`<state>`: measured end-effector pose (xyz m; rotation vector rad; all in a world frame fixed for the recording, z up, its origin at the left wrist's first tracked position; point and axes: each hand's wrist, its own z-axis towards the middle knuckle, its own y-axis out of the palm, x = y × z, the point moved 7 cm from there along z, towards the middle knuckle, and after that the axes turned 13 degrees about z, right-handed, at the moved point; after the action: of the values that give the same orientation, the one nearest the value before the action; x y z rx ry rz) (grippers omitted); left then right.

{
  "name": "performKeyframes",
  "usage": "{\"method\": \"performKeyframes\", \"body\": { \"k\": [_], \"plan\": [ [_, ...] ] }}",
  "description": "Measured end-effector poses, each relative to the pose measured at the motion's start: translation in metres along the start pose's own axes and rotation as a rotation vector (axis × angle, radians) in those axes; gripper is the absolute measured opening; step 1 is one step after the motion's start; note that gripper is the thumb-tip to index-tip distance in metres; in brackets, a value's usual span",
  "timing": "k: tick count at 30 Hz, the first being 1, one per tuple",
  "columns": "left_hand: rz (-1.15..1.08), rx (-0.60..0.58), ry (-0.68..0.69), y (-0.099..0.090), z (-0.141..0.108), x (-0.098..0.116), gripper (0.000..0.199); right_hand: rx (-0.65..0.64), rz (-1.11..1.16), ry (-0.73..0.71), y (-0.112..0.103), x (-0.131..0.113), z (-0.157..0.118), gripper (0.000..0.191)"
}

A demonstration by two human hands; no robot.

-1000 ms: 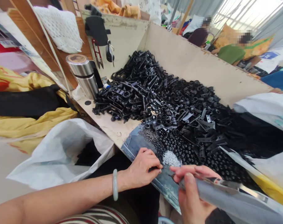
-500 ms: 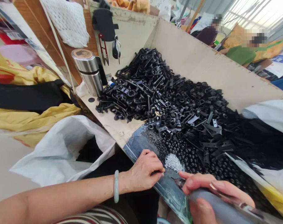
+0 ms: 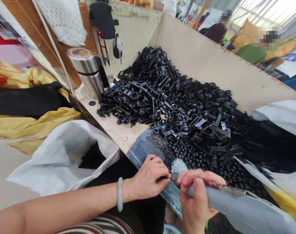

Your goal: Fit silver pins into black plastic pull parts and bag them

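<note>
Nearest, just right of the pile of small silver parts [image 3: 179, 166], the right hand [image 3: 198, 201] is gripping a grey tool [image 3: 238, 203]; its long axis is running sideways, the tip pointing left toward the left hand [image 3: 148, 180]. Left of the pile, that hand is pinching a small black piece [image 3: 161, 178], mostly hidden, so its axis isn't showing. This piece is seemingly being worked midway; finished ones aren't identifiable. Beyond the pile, black beads [image 3: 184, 149] and, farther, heaped black parts [image 3: 138, 97] are lying loose, apparently awaiting use.
</note>
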<state>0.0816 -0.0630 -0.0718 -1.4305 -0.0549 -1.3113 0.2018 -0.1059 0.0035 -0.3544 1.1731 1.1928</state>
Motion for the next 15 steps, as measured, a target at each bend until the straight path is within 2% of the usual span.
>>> {"method": "performKeyframes", "body": {
  "k": [15],
  "plan": [
    [-0.020, -0.001, 0.012, 0.003, -0.002, -0.003, 0.008, -0.004, -0.003, 0.017, -0.003, 0.012, -0.006, 0.017]
  ]
}}
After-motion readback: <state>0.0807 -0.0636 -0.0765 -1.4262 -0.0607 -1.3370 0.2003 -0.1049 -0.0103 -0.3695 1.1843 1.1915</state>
